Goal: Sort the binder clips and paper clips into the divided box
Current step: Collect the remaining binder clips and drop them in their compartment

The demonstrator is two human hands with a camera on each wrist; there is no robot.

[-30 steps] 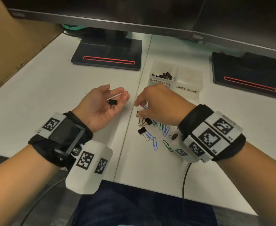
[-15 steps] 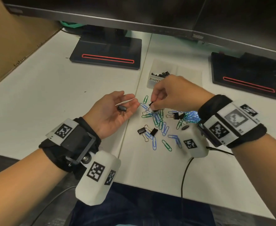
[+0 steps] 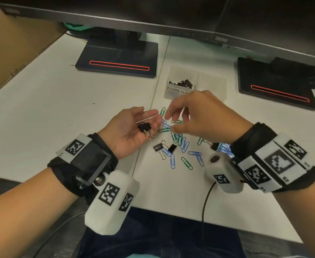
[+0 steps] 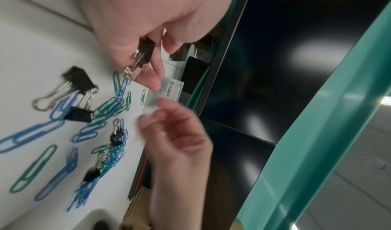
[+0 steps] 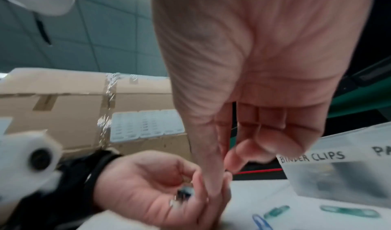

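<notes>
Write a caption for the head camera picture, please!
Left hand cups black binder clips while the right hand hovers over scattered paper clips near the divided box.

- Two hands: the left hand (image 3: 132, 129) palm up, the right hand (image 3: 199, 116) above the pile.
- Binder clips in the left palm (image 3: 145, 127): at least two, overlapping.
- Loose binder clips on the desk (image 3: 165, 147): four show in the left wrist view; only three can be made out from the head view.
- Paper clips (image 3: 179, 142): blue and green, too tangled to count exactly, well over a dozen.
- One divided box (image 3: 211, 84), two compartments; the binder clips in the left one (image 3: 181, 83) are too heaped to count.
- Two monitor bases (image 3: 119, 58).
</notes>
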